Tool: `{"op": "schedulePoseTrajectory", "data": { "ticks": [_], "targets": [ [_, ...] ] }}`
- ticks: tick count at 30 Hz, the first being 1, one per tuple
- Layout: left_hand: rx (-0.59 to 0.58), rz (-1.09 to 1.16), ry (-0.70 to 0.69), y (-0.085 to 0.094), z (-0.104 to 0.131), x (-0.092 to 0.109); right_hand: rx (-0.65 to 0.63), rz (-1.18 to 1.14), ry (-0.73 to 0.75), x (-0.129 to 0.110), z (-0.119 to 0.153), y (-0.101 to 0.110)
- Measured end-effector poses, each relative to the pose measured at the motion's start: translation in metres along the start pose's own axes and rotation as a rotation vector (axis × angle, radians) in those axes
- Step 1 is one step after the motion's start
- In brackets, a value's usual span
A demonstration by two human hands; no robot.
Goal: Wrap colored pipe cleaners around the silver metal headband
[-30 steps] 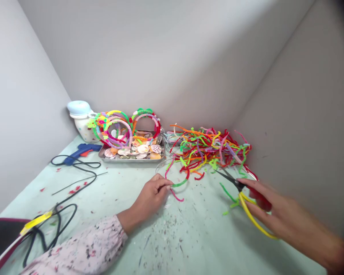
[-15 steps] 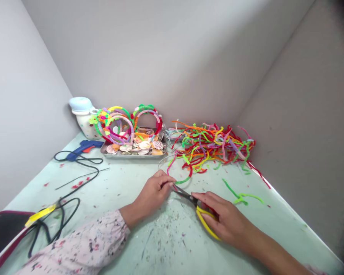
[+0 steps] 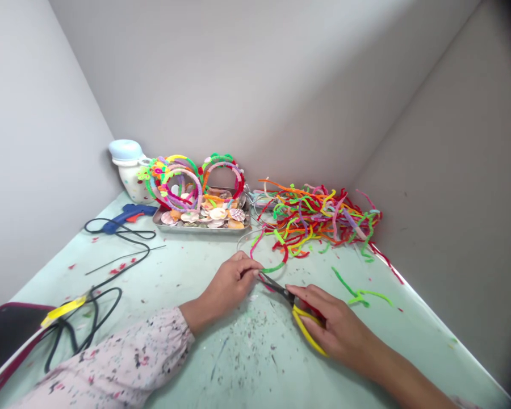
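Left hand (image 3: 227, 284) pinches the ring (image 3: 275, 268); right hand (image 3: 334, 325) grips scissors (image 3: 310, 336); bare desk (image 3: 255, 363) between forearms; pinched end hidden.

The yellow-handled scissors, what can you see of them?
The yellow-and-red-handled scissors have dark, pointed, metal-looking blades. The right hand grips the handles, partly hiding them. They slant over the pale green tabletop, tips close to the left hand. How far the blades are open, I can't tell.
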State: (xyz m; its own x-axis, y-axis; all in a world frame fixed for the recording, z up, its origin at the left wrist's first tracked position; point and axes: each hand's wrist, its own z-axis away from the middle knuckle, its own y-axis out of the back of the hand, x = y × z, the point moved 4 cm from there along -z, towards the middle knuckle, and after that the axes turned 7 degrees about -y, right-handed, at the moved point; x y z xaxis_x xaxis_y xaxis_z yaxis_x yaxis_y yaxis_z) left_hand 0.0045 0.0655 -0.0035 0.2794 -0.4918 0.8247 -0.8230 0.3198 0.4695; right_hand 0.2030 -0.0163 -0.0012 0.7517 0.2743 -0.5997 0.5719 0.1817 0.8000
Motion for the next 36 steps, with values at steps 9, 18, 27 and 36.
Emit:
{"op": "schedulePoseTrajectory", "data": {
  "ticks": [9, 18, 27, 36],
  "targets": [
    [-0.001, 0.004, -0.004, 0.0, -0.0001, -0.0004, 0.024, 0.034, 0.007, 0.0011, -0.0015, 0.002],
    [-0.036, 0.004, 0.007, -0.0001, -0.0003, 0.001, 0.095, 0.239, 0.069, 0.0018, 0.0017, 0.0024],
    [-0.066, 0.007, 0.03, 0.0012, -0.001, 0.0011, 0.189, 0.512, 0.134, 0.0039, 0.0017, -0.0004],
    [-0.043, 0.03, 0.057, 0.0016, -0.0018, -0.0037, 0.3, 0.738, 0.104, 0.0048, -0.0004, -0.003]
  ]
}}
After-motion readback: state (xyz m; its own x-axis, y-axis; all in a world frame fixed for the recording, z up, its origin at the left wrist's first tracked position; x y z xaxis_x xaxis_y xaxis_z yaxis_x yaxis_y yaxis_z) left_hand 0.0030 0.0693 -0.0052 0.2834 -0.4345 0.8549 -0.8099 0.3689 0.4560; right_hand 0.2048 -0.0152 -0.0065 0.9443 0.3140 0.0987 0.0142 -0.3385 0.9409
